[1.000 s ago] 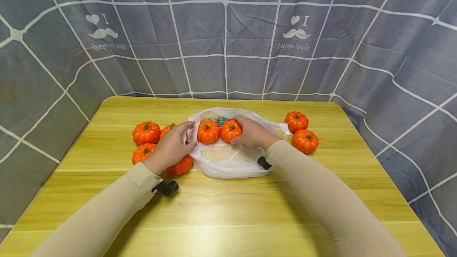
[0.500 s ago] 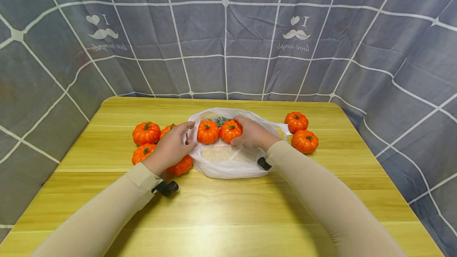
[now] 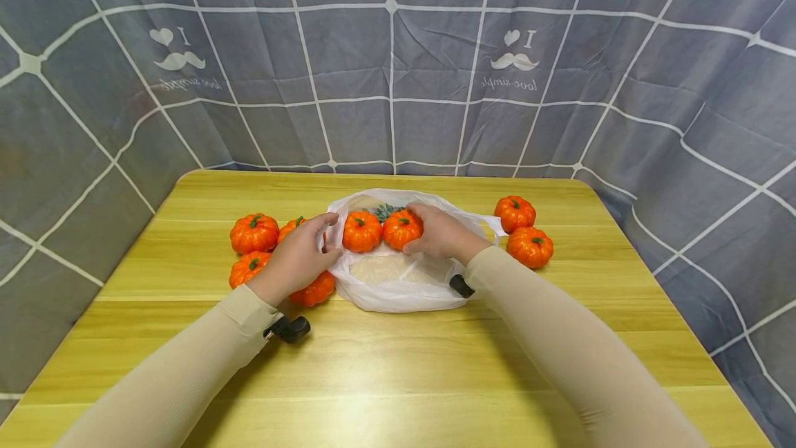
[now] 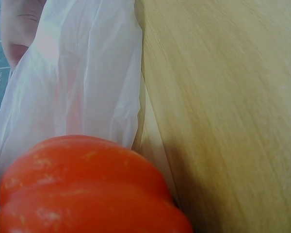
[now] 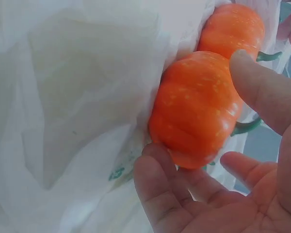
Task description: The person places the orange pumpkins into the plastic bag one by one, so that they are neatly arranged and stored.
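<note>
A white plastic bag (image 3: 404, 296) lies on the table with its mouth spread. Two small orange toy pumpkins sit side by side inside it, a left pumpkin (image 3: 363, 231) and a right pumpkin (image 3: 401, 228). My right hand (image 3: 438, 232) grips the right pumpkin, thumb on one side and curved fingers on the other, as the right wrist view confirms. At the bag's left rim, my left hand (image 3: 298, 254) holds the plastic between thumb and fingers. Under that wrist is another pumpkin (image 4: 87, 189), close against the bag's outside in the left wrist view.
Several pumpkins (image 3: 254, 233) cluster left of the bag, partly hidden by the left hand. Two more, a back pumpkin (image 3: 515, 213) and a front pumpkin (image 3: 531, 247), stand to the right near a bag handle (image 3: 497, 225). A grey checked curtain (image 3: 435, 75) surrounds the wooden table (image 3: 385, 365).
</note>
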A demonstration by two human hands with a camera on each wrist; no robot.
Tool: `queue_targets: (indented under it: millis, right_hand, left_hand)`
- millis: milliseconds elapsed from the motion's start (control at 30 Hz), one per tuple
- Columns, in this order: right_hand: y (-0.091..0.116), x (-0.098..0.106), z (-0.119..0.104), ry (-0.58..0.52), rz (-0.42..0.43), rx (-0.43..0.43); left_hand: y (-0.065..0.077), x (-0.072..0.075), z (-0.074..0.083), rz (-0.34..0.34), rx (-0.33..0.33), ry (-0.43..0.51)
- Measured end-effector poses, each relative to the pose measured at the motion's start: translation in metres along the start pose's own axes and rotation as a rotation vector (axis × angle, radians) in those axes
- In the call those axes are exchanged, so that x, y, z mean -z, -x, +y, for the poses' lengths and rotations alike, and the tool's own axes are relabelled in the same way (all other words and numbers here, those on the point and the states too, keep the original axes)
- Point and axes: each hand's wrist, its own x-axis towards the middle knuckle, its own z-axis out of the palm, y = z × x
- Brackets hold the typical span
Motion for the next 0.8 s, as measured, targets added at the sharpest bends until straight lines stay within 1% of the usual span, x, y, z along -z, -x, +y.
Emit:
queue_targets:
  millis: [233, 433, 533, 667, 800]
  right_hand:
    - [0.012, 0.012, -0.002, 0.013, -0.022, -0.035]
    - [0.028, 0.027, -0.009, -0.017, -0.028, 0.003]
    - [0.038, 0.037, -0.012, -0.045, 0.000, 0.016]
    - [0.053, 0.054, -0.013, -0.080, 0.064, 0.013]
    - [0.067, 0.074, -0.004, -0.134, 0.132, 0.026]
  left_hand:
    - [0.000, -0.001, -0.001, -0.003, -0.011, -0.005]
    - [0.000, -0.001, -0.002, -0.001, -0.011, -0.009]
    - [0.000, -0.001, -0.001, 0.001, -0.012, -0.008]
    - [-0.001, -0.001, -0.001, 0.001, -0.011, -0.007]
    - [-0.001, 0.000, 0.000, 0.002, -0.012, -0.012]
